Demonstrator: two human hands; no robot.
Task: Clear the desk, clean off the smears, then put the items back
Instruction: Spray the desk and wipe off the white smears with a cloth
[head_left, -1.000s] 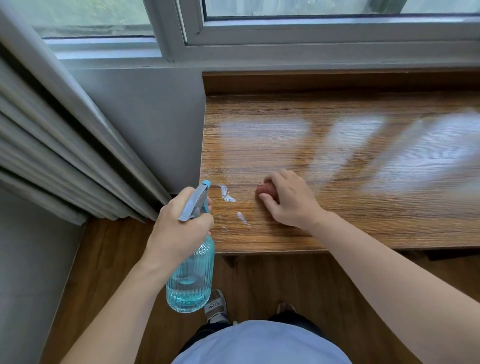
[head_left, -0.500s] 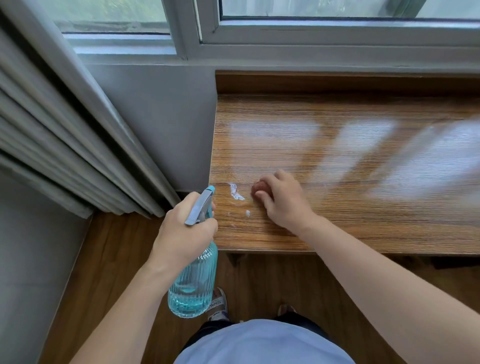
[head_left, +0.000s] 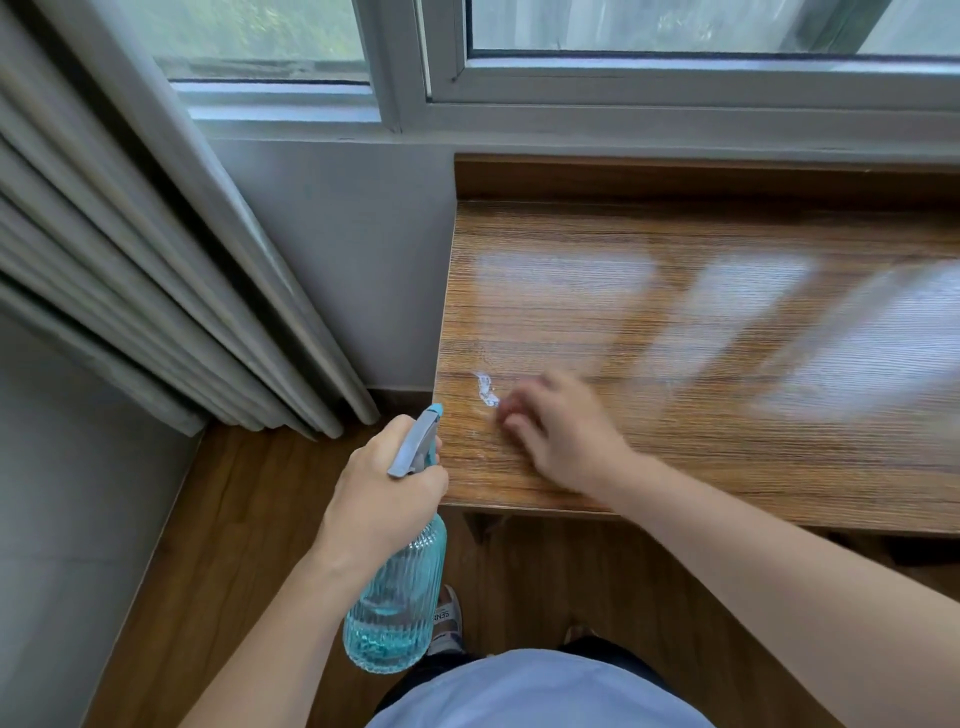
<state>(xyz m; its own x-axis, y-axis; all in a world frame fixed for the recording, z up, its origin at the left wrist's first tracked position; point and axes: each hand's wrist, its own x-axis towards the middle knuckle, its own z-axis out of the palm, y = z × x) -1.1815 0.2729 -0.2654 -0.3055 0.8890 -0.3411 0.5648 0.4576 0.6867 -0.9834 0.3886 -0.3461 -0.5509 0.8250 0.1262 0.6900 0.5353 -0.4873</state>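
Note:
A wooden desk (head_left: 701, 332) runs along the wall under the window. A white smear (head_left: 485, 388) lies near its front left corner. My right hand (head_left: 563, 431), blurred by motion, presses on the desk just right of the smear; a reddish cloth shows only faintly under its fingertips. My left hand (head_left: 387, 493) grips the neck of a ribbed blue spray bottle (head_left: 395, 603), held off the desk's left front edge with its grey trigger and nozzle pointing toward the smear. Blue liquid fills the bottle's lower part.
Grey curtains (head_left: 156, 291) hang at the left, reaching the wooden floor (head_left: 218, 545). A window frame (head_left: 623, 88) and white wall stand behind the desk. My feet in sandals (head_left: 447, 618) are below the desk edge.
My right hand has slid left across the desk toward the white smear. The smaller smear near the front edge is gone. The view has shifted slightly left.

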